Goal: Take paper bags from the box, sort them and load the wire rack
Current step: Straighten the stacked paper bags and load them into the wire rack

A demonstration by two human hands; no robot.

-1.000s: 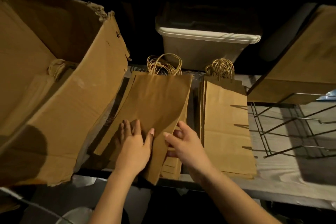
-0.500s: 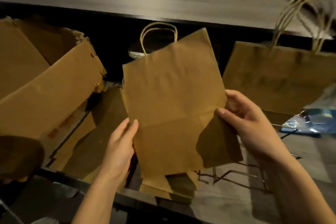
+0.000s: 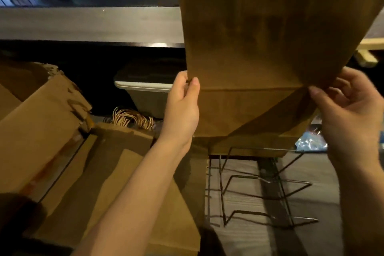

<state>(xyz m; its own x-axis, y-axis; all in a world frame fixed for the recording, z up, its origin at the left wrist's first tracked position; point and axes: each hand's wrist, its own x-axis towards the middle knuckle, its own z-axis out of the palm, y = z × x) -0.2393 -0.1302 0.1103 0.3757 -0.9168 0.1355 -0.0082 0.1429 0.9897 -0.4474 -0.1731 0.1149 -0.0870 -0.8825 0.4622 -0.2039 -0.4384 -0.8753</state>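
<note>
- Bag [image 3: 270,37]: brown paper, flat-folded, plain face. It is held up in the air above the far end of the rack, base end down and folded base flap toward the camera. Its top runs out of view.
- Box [image 3: 41,127]: corrugated cardboard at the left, with a torn upper edge. An orange strip on its side is too blurred to read.
- Stack [image 3: 124,172]: flat brown bags lying between box and rack, just beside both.
- Counter [image 3: 83,25]: grey ledge across the back, above a dark recess.
- Rack [image 3: 259,183]: dark wire with bent dividers, sitting on the wood-grain table [image 3: 322,183] at the right. Its near slots hold nothing.
- Second bag [image 3: 249,147]: a brown edge below the held bag, apparently standing in the rack's far slot.
- Bin [image 3: 145,97]: pale plastic, in the recess behind the stack.
- Right hand [image 3: 349,114]: pinches the bag's right edge at the base fold, fingers curled.
- Left hand [image 3: 182,108]: grips the bag's left edge, thumb in front and fingers behind.
- Handles [image 3: 128,119]: bundled twine loops at the stack's far end.
- Wrapper [image 3: 311,141]: crumpled blue plastic behind the rack.
</note>
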